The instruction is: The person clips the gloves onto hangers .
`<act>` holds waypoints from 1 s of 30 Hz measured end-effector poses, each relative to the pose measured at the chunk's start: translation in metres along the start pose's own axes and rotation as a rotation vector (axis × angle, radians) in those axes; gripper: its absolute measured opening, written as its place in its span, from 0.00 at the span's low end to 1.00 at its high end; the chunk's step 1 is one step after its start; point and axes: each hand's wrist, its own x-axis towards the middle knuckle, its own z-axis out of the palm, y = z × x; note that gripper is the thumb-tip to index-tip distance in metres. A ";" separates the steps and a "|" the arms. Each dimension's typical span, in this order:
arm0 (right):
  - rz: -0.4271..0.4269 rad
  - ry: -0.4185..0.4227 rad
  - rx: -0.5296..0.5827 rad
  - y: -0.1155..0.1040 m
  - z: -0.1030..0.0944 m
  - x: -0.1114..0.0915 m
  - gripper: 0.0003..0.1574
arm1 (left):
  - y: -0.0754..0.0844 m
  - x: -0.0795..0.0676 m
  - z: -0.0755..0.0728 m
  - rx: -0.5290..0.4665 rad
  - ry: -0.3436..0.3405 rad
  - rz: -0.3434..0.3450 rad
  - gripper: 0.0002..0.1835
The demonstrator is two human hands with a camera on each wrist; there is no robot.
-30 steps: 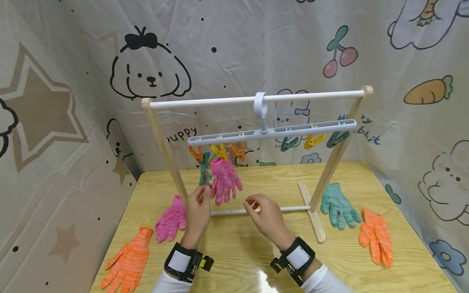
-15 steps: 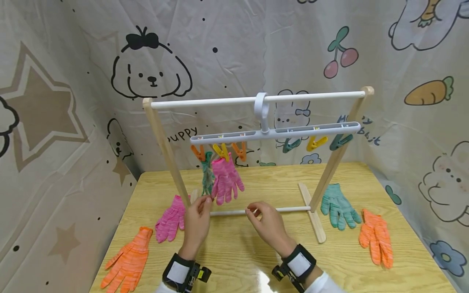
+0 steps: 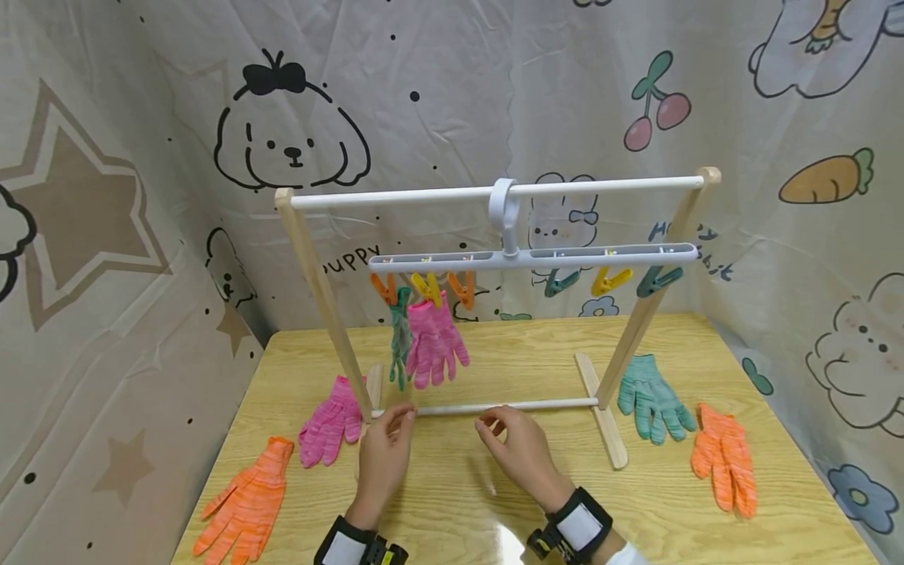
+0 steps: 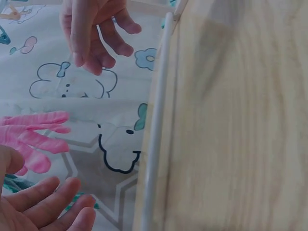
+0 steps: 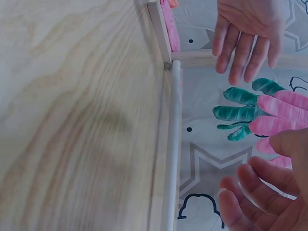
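Note:
My left hand [image 3: 384, 455], fingers loosely bent and holding nothing, is just in front of the rack's lower white rod [image 3: 466, 409]. Level with it on the other side of the middle, my right hand [image 3: 519, 447] is also empty and relaxed. Above and beyond them hang a pink glove [image 3: 435, 345] from a yellow clip [image 3: 427, 289] and, left of it, a green glove [image 3: 399, 345] seen edge-on under an orange clip [image 3: 384, 289]. In the right wrist view, the green glove's fingers [image 5: 236, 113] point toward the rod, beside my left hand.
A grey hanger [image 3: 452, 260] hooks over the rack's top bar [image 3: 395, 196], with more orange, yellow and teal clips. On the table lie a pink glove [image 3: 330, 424] and an orange glove [image 3: 247, 502] at left, and a teal glove [image 3: 653, 400] and another orange glove [image 3: 726, 459] at right.
My left hand has let go of the hanging green glove's lower end and drawn down and back. My right hand has lowered slightly. The hanger has levelled out a little.

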 end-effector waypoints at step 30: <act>0.037 -0.051 -0.010 0.014 0.004 -0.029 0.06 | -0.012 -0.028 -0.001 0.112 -0.111 -0.045 0.14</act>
